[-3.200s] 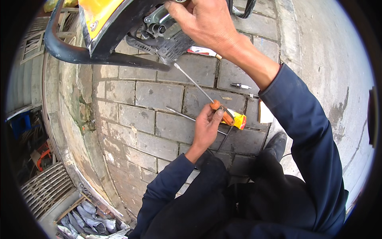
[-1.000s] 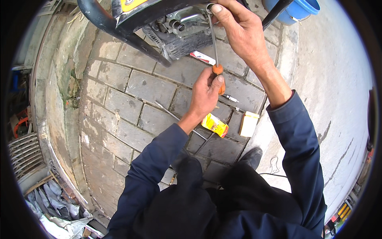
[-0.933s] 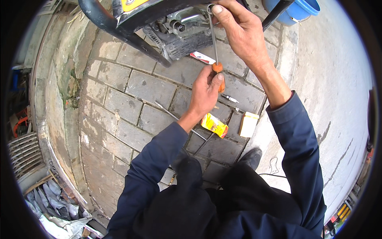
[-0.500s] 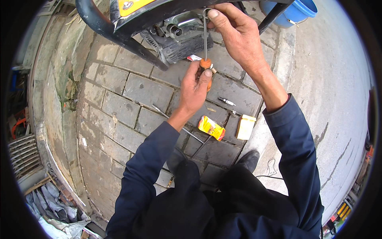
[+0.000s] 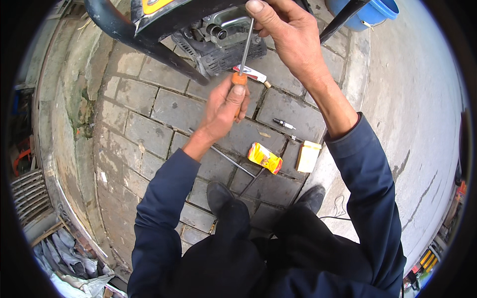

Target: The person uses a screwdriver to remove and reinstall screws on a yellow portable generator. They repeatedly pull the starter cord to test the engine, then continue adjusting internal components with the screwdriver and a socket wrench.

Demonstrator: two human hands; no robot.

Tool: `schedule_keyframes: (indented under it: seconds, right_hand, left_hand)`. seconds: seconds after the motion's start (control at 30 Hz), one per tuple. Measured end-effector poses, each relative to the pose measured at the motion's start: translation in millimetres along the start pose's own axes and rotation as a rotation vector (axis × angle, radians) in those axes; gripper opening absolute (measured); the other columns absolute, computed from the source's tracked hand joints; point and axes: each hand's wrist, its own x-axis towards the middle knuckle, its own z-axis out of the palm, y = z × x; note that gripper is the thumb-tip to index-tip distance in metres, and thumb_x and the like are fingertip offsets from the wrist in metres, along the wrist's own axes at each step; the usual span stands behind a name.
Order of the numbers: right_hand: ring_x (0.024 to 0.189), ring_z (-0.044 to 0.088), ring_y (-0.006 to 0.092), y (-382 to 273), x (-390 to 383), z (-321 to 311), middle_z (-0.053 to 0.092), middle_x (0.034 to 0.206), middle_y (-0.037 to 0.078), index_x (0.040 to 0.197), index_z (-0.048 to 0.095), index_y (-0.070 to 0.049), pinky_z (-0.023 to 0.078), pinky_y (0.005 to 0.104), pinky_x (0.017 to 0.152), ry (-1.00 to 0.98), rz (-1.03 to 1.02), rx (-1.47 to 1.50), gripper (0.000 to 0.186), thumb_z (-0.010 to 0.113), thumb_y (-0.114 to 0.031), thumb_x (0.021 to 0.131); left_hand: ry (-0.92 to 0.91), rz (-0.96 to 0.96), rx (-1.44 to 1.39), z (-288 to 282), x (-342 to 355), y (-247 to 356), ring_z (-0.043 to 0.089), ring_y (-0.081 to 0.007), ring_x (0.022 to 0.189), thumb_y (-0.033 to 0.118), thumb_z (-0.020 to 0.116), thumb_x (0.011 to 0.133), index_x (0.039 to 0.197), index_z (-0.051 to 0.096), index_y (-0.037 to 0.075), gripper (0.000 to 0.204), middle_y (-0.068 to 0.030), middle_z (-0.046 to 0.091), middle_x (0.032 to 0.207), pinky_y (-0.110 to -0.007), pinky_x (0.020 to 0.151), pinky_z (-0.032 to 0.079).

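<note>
Several left fingers (image 5: 244, 106), curled; screwdriver (image 5: 239, 79) held (orange-handled)

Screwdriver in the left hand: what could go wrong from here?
The screwdriver in the left hand points up to the right hand, so a slip might jab its fingers; the tip is hard to make out. The spark plug lies loose on the paving, so it could get kicked or roll away.

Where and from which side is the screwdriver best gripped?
I'd grip the screwdriver by its thick orange handle, coming from the lower left like the left hand: the thin shaft points up toward the right hand.
</note>
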Motion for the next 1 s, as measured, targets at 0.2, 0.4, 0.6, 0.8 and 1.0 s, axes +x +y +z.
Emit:
schedule_keyframes:
  seconds: [0.2, 0.4, 0.6, 0.8, 1.0]
  right_hand:
    - [0.072, 0.05, 0.0036, 11, 1, 1, 0.063, 0.082, -0.005, 0.108, 0.072, -0.001, 0.042, 0.0221, 0.064, 0.009, -0.046, -0.013, 0.027, 0.074, -0.027, 0.099]
    - [0.084, 0.054, 0.0154, 16, 2, -7, 0.058, 0.101, 0.007, 0.114, 0.069, -0.003, 0.048, 0.0328, 0.074, -0.012, -0.011, -0.216, 0.036, 0.077, -0.032, 0.095]
    - [0.085, 0.053, 0.0136, 16, 7, -2, 0.052, 0.107, 0.006, 0.123, 0.061, 0.001, 0.049, 0.0328, 0.078, -0.061, -0.173, 0.039, 0.038, 0.071, -0.027, 0.1]
    - [0.082, 0.051, 0.0119, 22, 7, -8, 0.055, 0.093, 0.004, 0.125, 0.06, 0.002, 0.046, 0.0317, 0.073, -0.152, -0.075, -0.024, 0.042, 0.066, -0.034, 0.103]
    - [0.121, 0.053, 0.0149, 3, 3, -8, 0.055, 0.136, 0.006, 0.15, 0.042, -0.004, 0.047, 0.0326, 0.102, -0.327, 0.07, 0.084, 0.062, 0.068, -0.033, 0.103]
  left_hand:
    - [-0.099, -0.079, 0.125, -31, -3, 21, 0.051, -0.0108, 0.061, 0.053, 0.054, 0.105, 0.103, 0.053, 0.006, 0.047, -0.0035, 0.053, 0.074, -0.026, 0.053, 0.04]
    - [-0.085, -0.056, 0.058, -23, -5, 15, 0.052, -0.0123, 0.062, 0.049, 0.055, 0.104, 0.104, 0.053, 0.006, 0.043, -0.0048, 0.056, 0.075, -0.027, 0.054, 0.041]
    - [-0.216, -0.135, -0.443, -21, 6, 7, 0.054, -0.0176, 0.054, 0.05, 0.062, 0.098, 0.099, 0.059, 0.004, 0.047, -0.0107, 0.059, 0.074, -0.031, 0.048, 0.044]
    - [-0.372, -0.3, -0.556, -33, 12, 7, 0.048, -0.0163, 0.053, 0.067, 0.044, 0.102, 0.091, 0.055, 0.002, 0.067, -0.0074, 0.051, 0.068, -0.03, 0.048, 0.04]
    - [-0.413, -0.309, -0.507, -39, 15, 11, 0.049, -0.0163, 0.055, 0.067, 0.048, 0.101, 0.088, 0.053, 0.003, 0.066, -0.0069, 0.05, 0.068, -0.03, 0.051, 0.04]
